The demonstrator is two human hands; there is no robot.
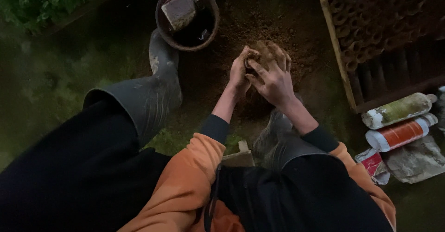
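Both hands cupped round soil clump [268,51]: left hand [240,72] & right hand [273,81] gripping tight, near dark bucket [209,30], far left.

A round bowl [209,30] holding a block [178,11], two tubes [399,110], and a wooden rack [334,46] sit around.
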